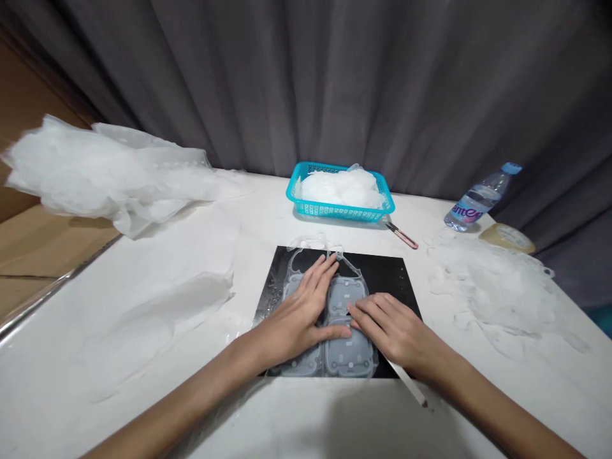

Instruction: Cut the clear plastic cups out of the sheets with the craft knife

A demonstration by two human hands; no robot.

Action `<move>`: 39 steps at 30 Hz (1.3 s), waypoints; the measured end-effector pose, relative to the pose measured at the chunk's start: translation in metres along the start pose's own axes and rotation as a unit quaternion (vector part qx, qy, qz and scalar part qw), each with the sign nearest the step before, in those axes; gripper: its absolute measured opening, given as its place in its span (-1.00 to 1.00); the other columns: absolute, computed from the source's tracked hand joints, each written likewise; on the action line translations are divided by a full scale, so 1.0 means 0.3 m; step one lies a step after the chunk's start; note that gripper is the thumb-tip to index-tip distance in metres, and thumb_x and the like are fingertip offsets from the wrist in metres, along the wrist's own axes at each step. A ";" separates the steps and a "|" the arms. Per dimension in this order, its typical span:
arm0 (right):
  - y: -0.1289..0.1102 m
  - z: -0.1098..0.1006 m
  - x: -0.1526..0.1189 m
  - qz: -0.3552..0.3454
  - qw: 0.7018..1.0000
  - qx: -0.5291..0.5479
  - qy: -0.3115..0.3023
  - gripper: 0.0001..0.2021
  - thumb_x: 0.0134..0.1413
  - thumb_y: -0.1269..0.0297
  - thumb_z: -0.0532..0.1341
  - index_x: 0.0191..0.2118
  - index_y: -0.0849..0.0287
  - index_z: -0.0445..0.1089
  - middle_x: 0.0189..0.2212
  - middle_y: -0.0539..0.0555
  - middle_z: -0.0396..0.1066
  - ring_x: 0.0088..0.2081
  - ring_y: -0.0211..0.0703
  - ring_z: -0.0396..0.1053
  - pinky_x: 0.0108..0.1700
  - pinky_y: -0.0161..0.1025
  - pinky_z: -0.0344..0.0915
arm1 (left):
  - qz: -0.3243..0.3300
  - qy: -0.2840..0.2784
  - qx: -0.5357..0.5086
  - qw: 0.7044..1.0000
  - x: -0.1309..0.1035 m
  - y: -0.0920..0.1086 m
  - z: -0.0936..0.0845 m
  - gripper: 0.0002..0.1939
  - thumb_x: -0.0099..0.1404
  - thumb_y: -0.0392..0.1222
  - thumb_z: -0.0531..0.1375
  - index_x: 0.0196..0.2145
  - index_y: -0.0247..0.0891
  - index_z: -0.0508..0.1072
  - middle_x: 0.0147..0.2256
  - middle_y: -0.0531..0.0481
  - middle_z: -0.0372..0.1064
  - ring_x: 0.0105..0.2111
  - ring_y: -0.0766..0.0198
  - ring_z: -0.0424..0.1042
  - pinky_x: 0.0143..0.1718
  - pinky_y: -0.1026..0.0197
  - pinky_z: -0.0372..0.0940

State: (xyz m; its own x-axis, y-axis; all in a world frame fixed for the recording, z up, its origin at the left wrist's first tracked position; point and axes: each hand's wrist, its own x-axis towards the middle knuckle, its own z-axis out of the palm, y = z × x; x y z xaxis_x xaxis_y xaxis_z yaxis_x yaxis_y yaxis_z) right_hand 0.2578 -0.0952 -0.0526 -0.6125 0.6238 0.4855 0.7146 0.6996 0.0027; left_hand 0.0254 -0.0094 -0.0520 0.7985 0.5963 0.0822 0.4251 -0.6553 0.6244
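A translucent rubbery sheet of moulded pad shapes (347, 294) lies flat on a black mat (387, 271) in the middle of the white table. My left hand (299, 315) presses on the sheet's left half, fingers spread and pointing away from me. My right hand (392, 328) rests palm down on the sheet's right side, fingertips touching the left thumb near the sheet's middle. A thin white stick with a dark tip (408, 384) pokes out from under my right hand toward the near table edge; whether the hand grips it is not visible.
A turquoise basket (306, 205) with white translucent pieces stands behind the mat. Next to it lies a pink-handled tool (404, 237). A water bottle (478, 201) and a tape roll (509, 237) sit far right. Clear plastic scraps (497, 290) lie right; bulky plastic bags (109, 175) left.
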 end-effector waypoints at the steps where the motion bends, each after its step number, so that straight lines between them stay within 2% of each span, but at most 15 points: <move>1: 0.027 0.009 0.015 0.025 0.999 0.009 0.032 -0.77 0.42 0.46 0.11 0.08 0.28 0.43 -0.15 0.26 0.55 -0.12 0.05 0.47 -0.05 -0.03 0.40 | 0.002 -0.004 0.003 1.000 0.001 -0.009 0.004 0.10 0.37 0.35 0.21 0.53 -0.09 -0.36 0.54 -0.32 -0.41 0.52 -0.18 -0.38 0.44 -0.30 -0.01; 3: 0.129 0.022 0.050 0.146 0.981 0.046 0.120 -0.82 0.42 0.41 0.10 -0.08 0.21 0.47 -0.21 0.20 0.56 -0.17 0.00 0.47 -0.07 -0.07 0.40 | -0.004 -0.022 0.008 1.000 0.002 -0.020 0.007 0.14 0.39 0.37 0.18 0.53 -0.12 -0.48 0.54 -0.34 -0.52 0.52 -0.18 -0.45 0.45 -0.29 -0.04; 4: 0.200 0.022 0.068 0.245 0.952 0.062 0.171 -0.80 0.42 0.35 0.09 -0.18 0.17 0.46 -0.26 0.17 0.54 -0.20 -0.02 0.47 -0.08 -0.07 0.40 | -0.014 -0.029 0.010 0.999 0.002 -0.021 0.005 0.15 0.39 0.38 0.16 0.53 -0.12 -0.50 0.54 -0.33 -0.55 0.52 -0.17 -0.47 0.46 -0.28 -0.06; 5: 0.279 0.014 0.087 0.347 0.907 0.059 0.230 -0.78 0.39 0.26 0.11 -0.28 0.14 0.44 -0.33 0.12 0.52 -0.25 -0.03 0.46 -0.11 -0.08 0.40 | -0.027 -0.035 0.012 0.999 0.001 -0.019 0.003 0.15 0.39 0.39 0.15 0.53 -0.12 -0.51 0.54 -0.32 -0.58 0.52 -0.16 -0.47 0.46 -0.26 -0.07; 8: 0.491 -0.060 0.135 0.425 0.848 0.018 0.315 -0.71 0.37 0.17 0.07 -0.28 0.19 0.43 -0.29 0.18 0.50 -0.20 0.04 0.43 -0.07 -0.01 0.35 | -0.060 -0.051 0.005 0.997 -0.004 -0.006 -0.010 0.14 0.39 0.39 0.15 0.53 -0.11 -0.49 0.54 -0.26 -0.58 0.52 -0.13 -0.44 0.47 -0.21 -0.09; 10: 0.551 -0.128 0.158 0.437 0.834 0.027 0.335 -0.71 0.33 0.09 0.14 -0.30 0.19 0.45 -0.32 0.15 0.50 -0.24 0.01 0.42 -0.10 -0.05 0.34 | -0.067 -0.056 -0.011 0.996 -0.009 -0.002 -0.017 0.13 0.38 0.39 0.16 0.54 -0.10 -0.44 0.54 -0.23 -0.55 0.52 -0.14 -0.40 0.47 -0.20 -0.08; 12: 0.534 -0.181 0.174 0.413 0.853 0.129 0.291 -0.71 0.26 0.04 0.24 -0.35 0.16 0.48 -0.36 0.10 0.52 -0.27 -0.05 0.43 -0.15 -0.13 0.35 | -0.071 -0.048 -0.030 0.996 -0.013 -0.004 -0.018 0.14 0.35 0.39 0.21 0.54 -0.07 -0.37 0.55 -0.23 -0.47 0.52 -0.17 -0.34 0.47 -0.23 -0.06; 14: 0.466 -0.205 0.186 0.358 0.869 0.289 0.183 -0.71 0.24 0.03 0.29 -0.35 0.15 0.52 -0.35 0.08 0.54 -0.27 -0.08 0.44 -0.19 -0.20 0.35 | -0.075 -0.026 -0.057 0.995 -0.014 -0.006 -0.016 0.16 0.29 0.38 0.29 0.54 -0.05 -0.28 0.54 -0.24 -0.36 0.51 -0.22 -0.24 0.45 -0.27 -0.03; 17: 0.354 -0.191 0.203 0.281 0.834 0.474 0.016 -0.73 0.28 0.05 0.30 -0.24 0.17 0.59 -0.35 0.08 0.55 -0.32 -0.14 0.44 -0.25 -0.24 0.37 | -0.103 0.034 -0.124 0.986 -0.007 0.003 -0.014 0.07 0.26 0.30 0.36 0.50 -0.02 -0.09 0.49 -0.24 -0.10 0.45 -0.22 0.02 0.39 -0.25 0.09; 19: 0.308 -0.166 0.213 0.250 0.804 0.537 -0.045 -0.74 0.30 0.09 0.30 -0.17 0.18 0.61 -0.35 0.07 0.55 -0.36 -0.19 0.42 -0.28 -0.26 0.36 | -0.111 0.087 -0.170 0.975 0.003 0.020 -0.020 -0.12 0.28 0.23 0.37 0.40 -0.06 0.16 0.39 -0.21 0.16 0.35 -0.15 0.21 0.35 -0.18 0.16; 21: 0.287 -0.141 0.218 0.237 0.785 0.570 -0.058 -0.75 0.32 0.12 0.29 -0.15 0.19 0.62 -0.36 0.07 0.55 -0.38 -0.22 0.42 -0.31 -0.28 0.35 | -0.096 0.119 -0.208 0.966 0.012 0.041 -0.032 -0.40 0.31 0.17 0.37 0.19 -0.12 0.44 0.22 -0.14 0.39 0.23 -0.08 0.35 0.29 -0.10 0.20; 24: 0.280 -0.118 0.217 0.243 0.769 0.590 -0.037 -0.76 0.33 0.14 0.29 -0.16 0.20 0.62 -0.38 0.06 0.54 -0.42 -0.24 0.41 -0.34 -0.30 0.35 | -0.078 0.108 -0.271 0.953 0.017 0.066 -0.051 -0.62 0.32 0.11 0.39 -0.02 -0.14 0.60 0.04 -0.06 0.53 0.09 0.01 0.45 0.21 0.02 0.25; 28: 0.282 -0.106 0.207 0.246 0.753 0.610 -0.026 -0.77 0.33 0.14 0.30 -0.15 0.20 0.62 -0.40 0.05 0.53 -0.43 -0.24 0.42 -0.37 -0.30 0.36 | -0.068 0.070 -0.338 0.936 0.011 0.073 -0.059 -0.66 0.39 0.06 0.34 0.02 -0.15 0.59 0.03 -0.03 0.54 0.09 0.08 0.45 0.18 0.14 0.24; 32: 0.291 -0.097 0.197 0.243 0.744 0.621 -0.038 -0.76 0.31 0.12 0.31 -0.15 0.19 0.63 -0.38 0.05 0.53 -0.43 -0.25 0.41 -0.36 -0.29 0.35 | -0.080 0.067 -0.355 0.929 0.009 0.070 -0.054 -0.64 0.55 0.06 0.13 -0.18 -0.23 0.60 -0.19 -0.01 0.55 -0.14 0.22 0.49 -0.04 0.25 0.30; 39: 0.311 -0.097 0.184 0.245 0.778 0.578 -0.033 -0.74 0.30 0.09 0.32 -0.17 0.17 0.66 -0.25 0.12 0.57 -0.21 -0.11 0.43 -0.14 -0.21 0.32 | -0.084 0.046 -0.447 0.889 0.015 0.108 -0.054 -0.63 0.54 0.05 0.16 -0.14 -0.26 0.65 -0.25 -0.06 0.59 -0.24 0.25 0.53 -0.18 0.30 0.37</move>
State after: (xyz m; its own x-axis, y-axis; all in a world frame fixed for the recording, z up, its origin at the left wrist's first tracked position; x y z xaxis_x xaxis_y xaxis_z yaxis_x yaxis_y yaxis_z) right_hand 0.3006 -0.0057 -0.0001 -0.4048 0.9044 0.1348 0.1101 0.1945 -0.9747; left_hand 0.0360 -0.0205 -0.0187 0.7004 0.7130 -0.0334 -0.0067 0.0534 0.9985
